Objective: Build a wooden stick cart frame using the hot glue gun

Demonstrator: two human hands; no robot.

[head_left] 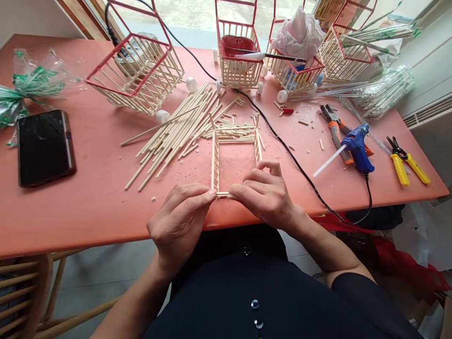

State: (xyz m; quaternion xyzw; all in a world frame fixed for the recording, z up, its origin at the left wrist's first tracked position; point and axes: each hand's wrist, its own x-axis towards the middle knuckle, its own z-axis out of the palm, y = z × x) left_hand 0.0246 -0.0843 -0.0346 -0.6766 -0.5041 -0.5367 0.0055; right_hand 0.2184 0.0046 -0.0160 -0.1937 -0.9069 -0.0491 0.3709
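A small open frame of pale wooden sticks stands on the table near its front edge, with ladder-like left and right sides. At its near end a short wooden stick lies crosswise between my two hands. My left hand pinches the near left corner of the frame, thumb and forefinger together. From the other side, my right hand closes its thumb and fingers on the right end of the short stick, hiding the frame's near right corner. Just beyond the frame is a heap of cut stick pieces.
Long wooden sticks lie left of the frame. Stick carts with red rims line the back. A black cord runs to the blue glue gun, near pliers and yellow-handled cutters. A phone lies left.
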